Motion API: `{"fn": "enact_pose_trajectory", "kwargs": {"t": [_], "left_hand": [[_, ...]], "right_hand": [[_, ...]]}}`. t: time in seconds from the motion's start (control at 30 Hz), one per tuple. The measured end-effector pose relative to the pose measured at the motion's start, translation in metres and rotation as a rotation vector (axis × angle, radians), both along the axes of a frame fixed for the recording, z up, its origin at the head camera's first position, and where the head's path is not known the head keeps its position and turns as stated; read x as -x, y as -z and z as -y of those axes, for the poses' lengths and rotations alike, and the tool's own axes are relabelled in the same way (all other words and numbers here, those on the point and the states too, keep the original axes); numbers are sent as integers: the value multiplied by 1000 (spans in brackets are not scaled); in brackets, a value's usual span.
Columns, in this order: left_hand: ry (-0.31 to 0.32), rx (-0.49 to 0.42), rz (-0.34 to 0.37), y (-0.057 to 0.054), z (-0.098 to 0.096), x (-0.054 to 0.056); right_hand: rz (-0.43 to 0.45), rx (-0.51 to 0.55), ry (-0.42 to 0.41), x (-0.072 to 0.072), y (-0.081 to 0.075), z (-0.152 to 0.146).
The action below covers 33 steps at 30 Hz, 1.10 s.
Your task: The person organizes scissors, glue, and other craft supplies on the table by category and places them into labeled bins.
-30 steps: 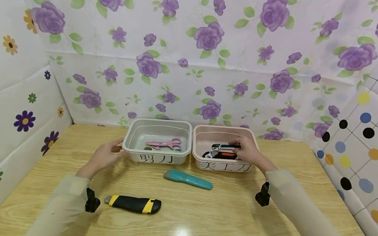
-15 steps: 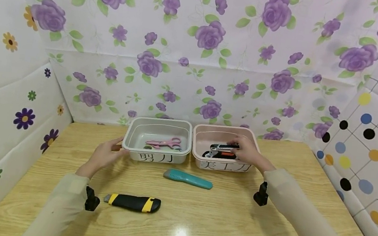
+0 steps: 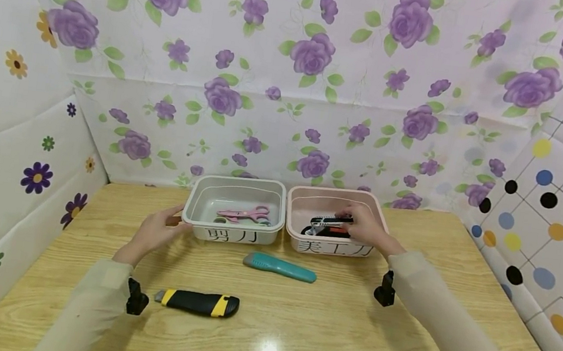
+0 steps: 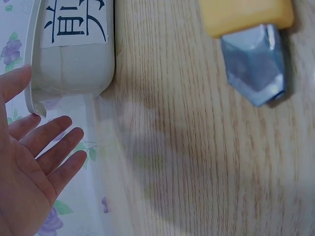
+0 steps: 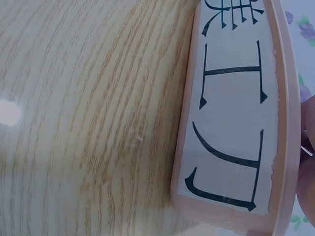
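Inside the pink bin [image 3: 305,201], my right hand [image 3: 364,226] pinches a white-and-black utility knife [image 3: 325,221]. It lies over a black-and-red utility knife [image 3: 324,233], which is partly covered. In the right wrist view only fingertips [image 5: 307,174] show behind the bin's rim. My left hand [image 3: 155,235] is at the left front corner of the pale grey bin [image 3: 199,230], thumb at the rim and the other fingers loosely extended, as the left wrist view shows. Pink scissors [image 3: 249,214] and other small pieces lie in that bin.
A teal utility knife [image 3: 280,266] lies on the wooden table [image 3: 326,324] in front of the bins. Nearer, by my left wrist, is a black-and-yellow utility knife [image 3: 197,302]. The two bins stand side by side against a flowered cloth backdrop [image 3: 262,119].
My right hand has shifted slightly left within the pink bin, bringing the white-and-black utility knife over the black-and-red one. The left hand has stayed at the grey bin's corner.
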State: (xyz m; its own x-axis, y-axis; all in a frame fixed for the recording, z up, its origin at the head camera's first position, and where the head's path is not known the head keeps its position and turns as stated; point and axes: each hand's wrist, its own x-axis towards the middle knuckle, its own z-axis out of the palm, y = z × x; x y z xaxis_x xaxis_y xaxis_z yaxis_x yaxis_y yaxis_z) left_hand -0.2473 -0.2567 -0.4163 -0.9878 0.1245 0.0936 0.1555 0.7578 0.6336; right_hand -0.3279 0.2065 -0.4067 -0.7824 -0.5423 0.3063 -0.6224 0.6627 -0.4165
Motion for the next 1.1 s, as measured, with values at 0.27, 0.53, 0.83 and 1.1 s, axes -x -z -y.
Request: {"fn": "enact_pose_trajectory", "kwargs": {"t": [0.27,0.53,0.83,1.1], "left_hand": [[-1,5,6,1,0,1],[-7,0,17,0,0,0],[-5,-6,20,-1,-2,1],[-3,-8,18,-3,-2,-2]], "right_hand": [[10,40,-6,1,2,0],[22,69,-18,-4,-14,-4],[38,133,-81,-21,-33,-4],[85,131,-108,-43,-46,4]]}}
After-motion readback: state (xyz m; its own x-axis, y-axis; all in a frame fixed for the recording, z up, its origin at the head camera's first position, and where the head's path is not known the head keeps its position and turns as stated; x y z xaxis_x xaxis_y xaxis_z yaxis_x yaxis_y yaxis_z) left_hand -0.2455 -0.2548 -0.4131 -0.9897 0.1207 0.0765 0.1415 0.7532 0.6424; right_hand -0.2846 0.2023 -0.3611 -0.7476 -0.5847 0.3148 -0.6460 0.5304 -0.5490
